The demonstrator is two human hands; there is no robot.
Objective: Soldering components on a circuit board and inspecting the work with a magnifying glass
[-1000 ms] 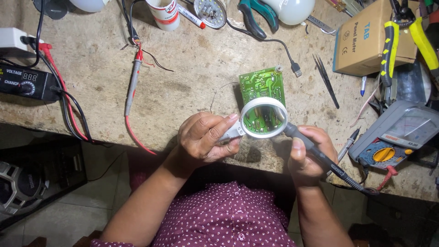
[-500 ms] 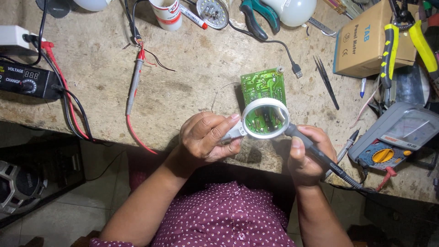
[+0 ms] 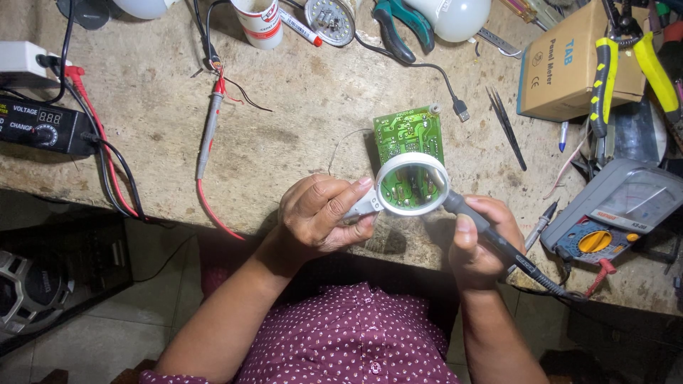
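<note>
Now left hand (image 3: pixel 316 220) grips white magnifier (image 3: pixel 411 185) over green circuit board (image 3: pixel 408 133); right hand (image 3: pixel 478 245) clasps soldering iron (image 3: pixel 498 245); tip hidden behind lens, likely risks bridging joints

Electronics repair workshop: multimeter (image 3: pixel 617 213), pliers (image 3: pixel 626 64), scarred workbench (image 3: pixel 299 107).

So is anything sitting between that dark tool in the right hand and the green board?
Yes: the white-rimmed magnifying glass, held by the left hand, sits over the near end of the green circuit board. The dark tool in the right hand runs up to the magnifier's rim, where its tip is hidden. Nothing else visible lies between them.
</note>
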